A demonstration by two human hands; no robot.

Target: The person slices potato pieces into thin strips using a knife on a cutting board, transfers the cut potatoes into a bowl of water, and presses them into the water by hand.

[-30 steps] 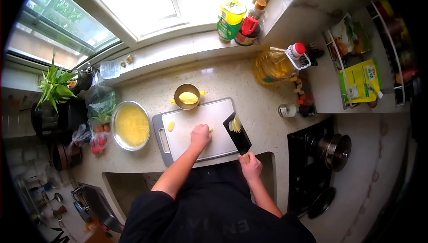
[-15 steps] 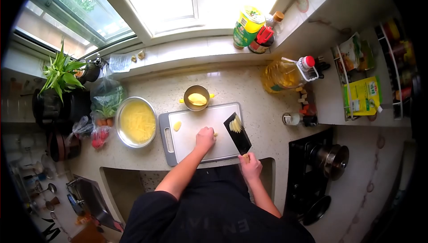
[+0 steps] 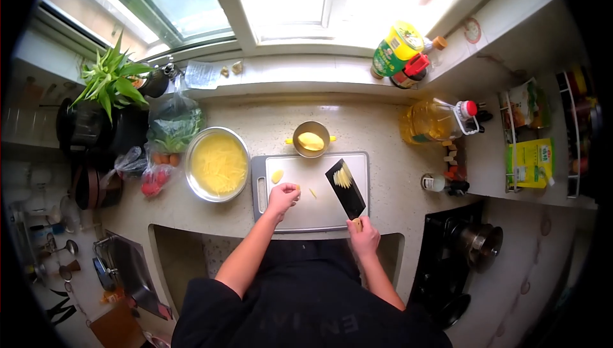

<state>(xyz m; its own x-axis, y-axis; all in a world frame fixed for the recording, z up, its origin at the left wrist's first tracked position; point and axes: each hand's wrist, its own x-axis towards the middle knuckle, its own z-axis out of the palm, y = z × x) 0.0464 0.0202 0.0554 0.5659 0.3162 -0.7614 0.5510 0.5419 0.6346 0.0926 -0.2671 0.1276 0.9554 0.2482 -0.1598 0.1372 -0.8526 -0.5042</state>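
My right hand [image 3: 364, 236] grips the wooden handle of a black cleaver [image 3: 350, 198], whose flat blade carries a bunch of potato strips [image 3: 343, 175]. Over the left half of the white cutting board [image 3: 325, 217], my left hand [image 3: 283, 201] is pinched on a small yellow piece of potato [image 3: 297, 188]. A thin potato strip [image 3: 313, 193] lies on the board just right of those fingers. Above them rests a potato slice [image 3: 277, 175]. Behind the board stands a small metal pot [image 3: 311, 125] with yellow handles, holding a peeled potato [image 3: 311, 141].
Left of the board sits a metal bowl [image 3: 244, 185] full of potato shreds. Bagged greens [image 3: 175, 132] lie beyond it. A large oil bottle [image 3: 428, 121] stands at the back right, a glass jar [image 3: 433, 183] in front of it. The black stove [image 3: 434, 239] is right.
My left hand has lifted and moved left from the board's middle, now pinching a small potato piece and uncovering a strip. The cleaver stays in my right hand. The whole view has shifted.
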